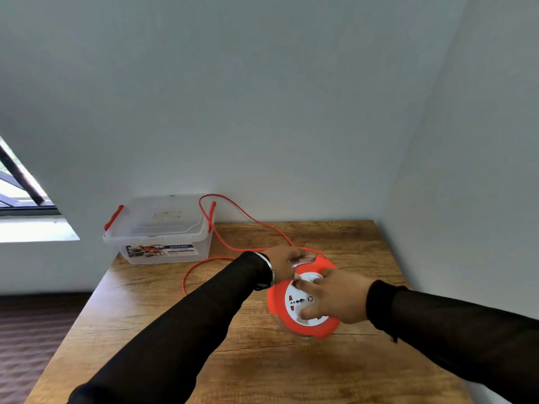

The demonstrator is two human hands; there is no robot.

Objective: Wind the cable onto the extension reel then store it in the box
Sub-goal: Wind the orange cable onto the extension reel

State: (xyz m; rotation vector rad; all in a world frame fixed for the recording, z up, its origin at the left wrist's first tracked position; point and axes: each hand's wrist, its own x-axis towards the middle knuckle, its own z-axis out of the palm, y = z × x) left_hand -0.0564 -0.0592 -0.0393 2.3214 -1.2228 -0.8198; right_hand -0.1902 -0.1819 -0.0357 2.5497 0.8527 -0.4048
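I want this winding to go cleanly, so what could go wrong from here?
The loose orange cable loops up past the red latch of the clear box; pulled in, it may catch there and drag the box. The box sits at the wooden table's far left corner, partly past the edge, so a tug could tip it off. The left hand sits where cable enters the reel while the right hand is on the face; fingers could get pinched.
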